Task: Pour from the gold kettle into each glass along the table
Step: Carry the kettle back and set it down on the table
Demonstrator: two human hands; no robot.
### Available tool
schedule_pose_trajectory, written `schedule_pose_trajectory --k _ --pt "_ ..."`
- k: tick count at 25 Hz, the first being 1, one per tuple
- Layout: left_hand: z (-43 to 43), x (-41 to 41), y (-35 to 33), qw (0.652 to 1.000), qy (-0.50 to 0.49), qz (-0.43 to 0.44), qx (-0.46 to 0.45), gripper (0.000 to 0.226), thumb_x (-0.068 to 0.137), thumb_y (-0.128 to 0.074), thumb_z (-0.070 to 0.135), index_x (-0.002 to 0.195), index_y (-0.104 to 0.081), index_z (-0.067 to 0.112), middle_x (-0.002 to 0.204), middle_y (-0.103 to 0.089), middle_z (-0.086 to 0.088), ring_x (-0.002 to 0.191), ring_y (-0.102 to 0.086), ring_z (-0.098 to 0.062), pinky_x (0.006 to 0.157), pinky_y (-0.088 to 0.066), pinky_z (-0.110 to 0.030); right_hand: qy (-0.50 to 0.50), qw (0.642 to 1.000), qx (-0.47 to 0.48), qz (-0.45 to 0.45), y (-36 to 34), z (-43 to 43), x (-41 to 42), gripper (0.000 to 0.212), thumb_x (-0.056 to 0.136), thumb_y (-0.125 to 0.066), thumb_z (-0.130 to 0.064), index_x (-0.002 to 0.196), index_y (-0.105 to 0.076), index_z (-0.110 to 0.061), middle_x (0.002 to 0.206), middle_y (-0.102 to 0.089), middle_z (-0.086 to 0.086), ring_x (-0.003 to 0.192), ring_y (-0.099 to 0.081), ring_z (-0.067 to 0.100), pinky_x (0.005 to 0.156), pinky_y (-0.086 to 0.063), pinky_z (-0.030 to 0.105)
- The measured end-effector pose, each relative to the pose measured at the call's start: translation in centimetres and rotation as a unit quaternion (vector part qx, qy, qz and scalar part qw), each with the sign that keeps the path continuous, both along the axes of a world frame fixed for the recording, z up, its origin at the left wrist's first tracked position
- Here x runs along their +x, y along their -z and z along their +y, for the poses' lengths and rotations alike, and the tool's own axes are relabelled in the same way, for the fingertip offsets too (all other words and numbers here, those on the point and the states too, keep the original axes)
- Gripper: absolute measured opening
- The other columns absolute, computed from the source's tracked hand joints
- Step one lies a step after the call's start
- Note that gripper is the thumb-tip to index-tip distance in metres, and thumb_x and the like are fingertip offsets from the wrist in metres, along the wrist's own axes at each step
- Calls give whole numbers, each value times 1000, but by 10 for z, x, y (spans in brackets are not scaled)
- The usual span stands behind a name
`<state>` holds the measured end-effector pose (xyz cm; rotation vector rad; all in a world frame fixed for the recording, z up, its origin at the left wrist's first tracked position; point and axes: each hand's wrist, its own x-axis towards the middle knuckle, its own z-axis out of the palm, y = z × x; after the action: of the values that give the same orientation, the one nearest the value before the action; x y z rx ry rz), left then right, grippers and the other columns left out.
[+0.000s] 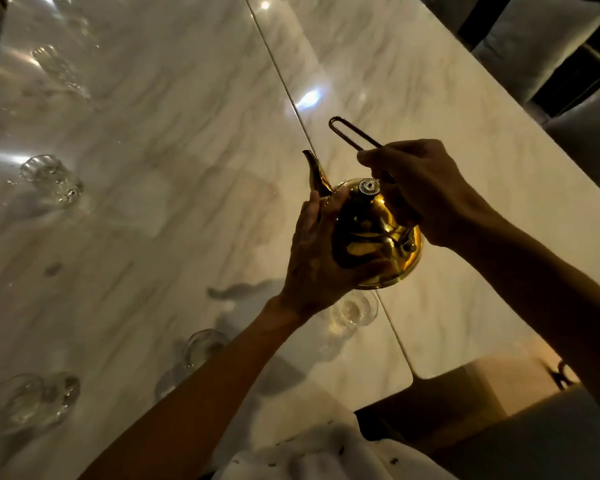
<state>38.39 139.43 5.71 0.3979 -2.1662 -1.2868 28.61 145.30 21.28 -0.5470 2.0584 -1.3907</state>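
Note:
The gold kettle point(381, 237) hangs above the marble table point(160, 174), its spout pointing up and away to the left. My right hand point(420, 188) is closed around its thin wire handle. My left hand point(316, 251) cups the kettle's left side and underside. A clear glass point(355, 311) stands on the table just below the kettle. Another glass point(205, 346) sits to its left, partly behind my left forearm. More glasses stand along the left edge, one nearby point(39, 396), one further off point(51, 178) and one far away point(54, 64).
A seam point(284, 88) runs along the table between two marble slabs. Upholstered chairs point(541, 39) line the far right side. A chair seat point(471, 403) is tucked at the near table end, and white cloth point(326, 455) lies at the bottom.

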Motion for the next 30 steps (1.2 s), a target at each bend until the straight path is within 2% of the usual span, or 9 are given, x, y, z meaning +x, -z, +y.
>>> schedule_pose_trajectory --k 4,8,12,14,17,23,28,30 --pt "-16 -17 11 998 -43 -39 5 107 68 -47 88 150 -19 26 162 -23 -5 149 -4 -21 118 -22 -65 -31 999 -16 2 17 -24 -24 34 88 -60 -20 57 -50 -11 44 -30 -1 29 -25 10 33 -23 19" --pt "-33 -29 26 991 -71 -112 28 118 59 -44 96 153 -20 29 165 -17 -11 153 -5 -32 119 -22 -60 -49 999 -8 0 40 -47 -40 34 87 -61 -23 55 -52 -14 40 -34 -5 27 -30 6 33 -26 19" --pt "-48 -39 41 981 -93 -171 20 112 61 -54 81 154 -18 30 164 -16 -13 152 -8 -34 118 -24 -57 -77 997 -5 -11 63 -65 -51 31 88 -59 -21 57 -55 -17 35 -41 -8 26 -34 2 33 -28 16" --pt "-53 -41 49 976 -99 -194 16 111 62 -55 81 153 -15 33 164 -16 -12 152 -11 -34 117 -27 -57 -85 996 3 -6 74 -71 -54 30 88 -59 -21 58 -55 -18 31 -46 -12 25 -40 0 33 -30 12" --pt "-62 -46 61 967 -107 -230 18 113 62 -54 82 154 -14 33 164 -16 -11 152 -10 -32 118 -22 -55 -91 996 10 -11 90 -83 -59 28 88 -60 -21 60 -56 -17 30 -48 -17 26 -44 -3 33 -30 8" --pt "-73 -49 85 963 -112 -245 17 110 58 -47 88 148 -5 41 165 -15 -12 152 -12 -33 118 -21 -51 -92 995 28 -24 113 -100 -65 27 87 -60 -20 60 -56 -20 32 -48 -18 27 -45 -6 33 -31 6" --pt "-78 -50 99 961 -113 -251 24 119 57 -45 90 155 -10 31 165 -12 -12 153 -9 -32 120 -16 -51 -94 994 40 -23 127 -110 -67 20 88 -59 -19 68 -61 -18 36 -49 -15 28 -45 -6 35 -32 8" --pt "-80 -50 103 959 -112 -258 28 127 51 -37 100 155 -11 31 165 -12 -12 152 -9 -33 120 -16 -51 -97 994 54 -19 133 -112 -66 16 88 -59 -21 74 -64 -14 37 -51 -15 28 -45 -7 43 -36 13"
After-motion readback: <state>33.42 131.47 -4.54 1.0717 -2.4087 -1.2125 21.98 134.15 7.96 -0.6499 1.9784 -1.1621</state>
